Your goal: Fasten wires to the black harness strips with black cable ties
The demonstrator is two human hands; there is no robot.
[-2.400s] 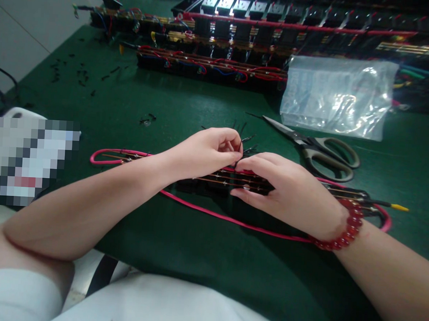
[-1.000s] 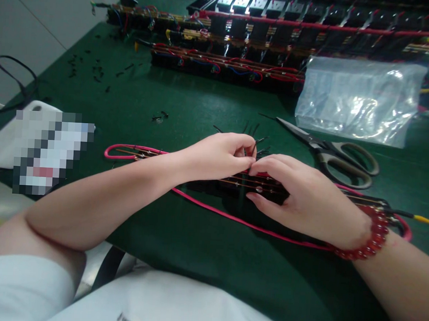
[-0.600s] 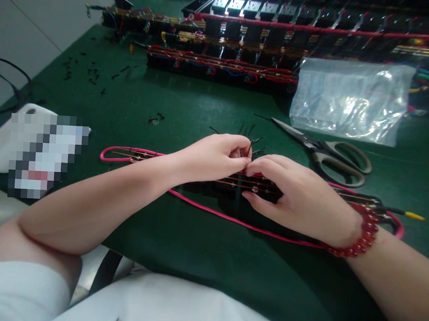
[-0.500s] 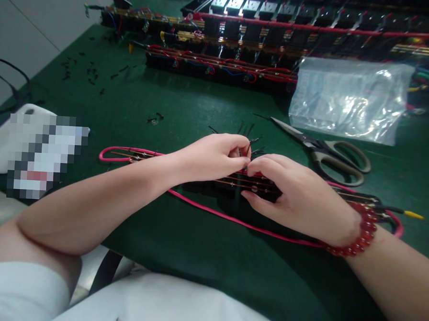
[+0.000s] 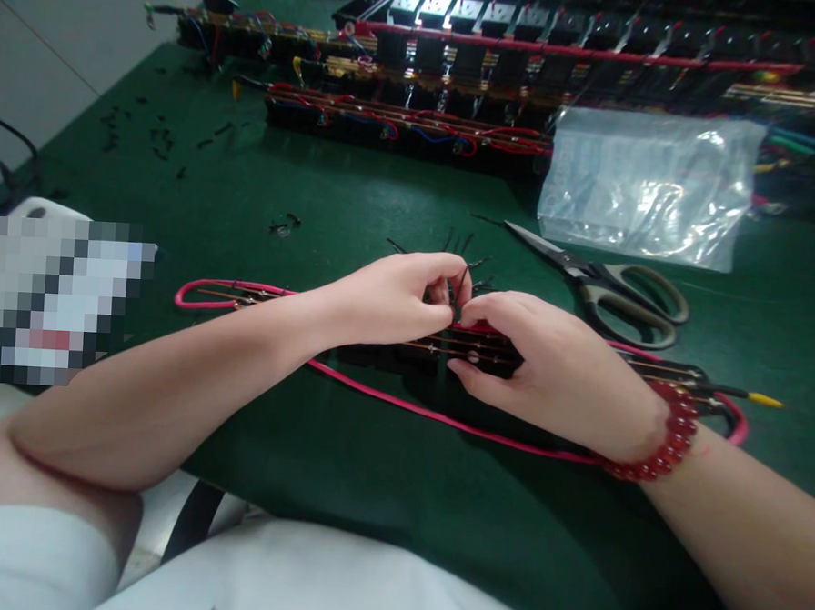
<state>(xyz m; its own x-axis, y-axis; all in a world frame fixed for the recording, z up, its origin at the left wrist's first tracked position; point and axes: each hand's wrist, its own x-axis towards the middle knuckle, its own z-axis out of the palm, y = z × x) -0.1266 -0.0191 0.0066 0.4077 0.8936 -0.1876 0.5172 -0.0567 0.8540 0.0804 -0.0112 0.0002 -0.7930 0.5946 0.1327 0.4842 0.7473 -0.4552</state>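
A long black wired strip (image 5: 439, 349) with copper rods and a red cable (image 5: 402, 403) looped about it lies in front of me. My left hand (image 5: 408, 296) is over its middle, fingers curled, thumb and index finger near each other around a thin black cable tie (image 5: 465, 273). My right hand (image 5: 555, 363), with a red bead bracelet (image 5: 677, 437), straddles the strip: index fingertip at the far edge, thumb at the near edge. Its other fingers are hidden. Several more black tie ends (image 5: 455, 244) stick up behind my hands.
Scissors (image 5: 590, 283) lie beyond my right hand, beside a clear plastic bag (image 5: 649, 190). More wired strips (image 5: 403, 127) stand along the back. Black clippings (image 5: 160, 137) are scattered on the green table (image 5: 359, 189). A white, partly blurred object (image 5: 14, 257) is at the left.
The whole view has shifted slightly to the left. My left thumb has drawn a little away from the right index finger, and the black tie between them shows more.
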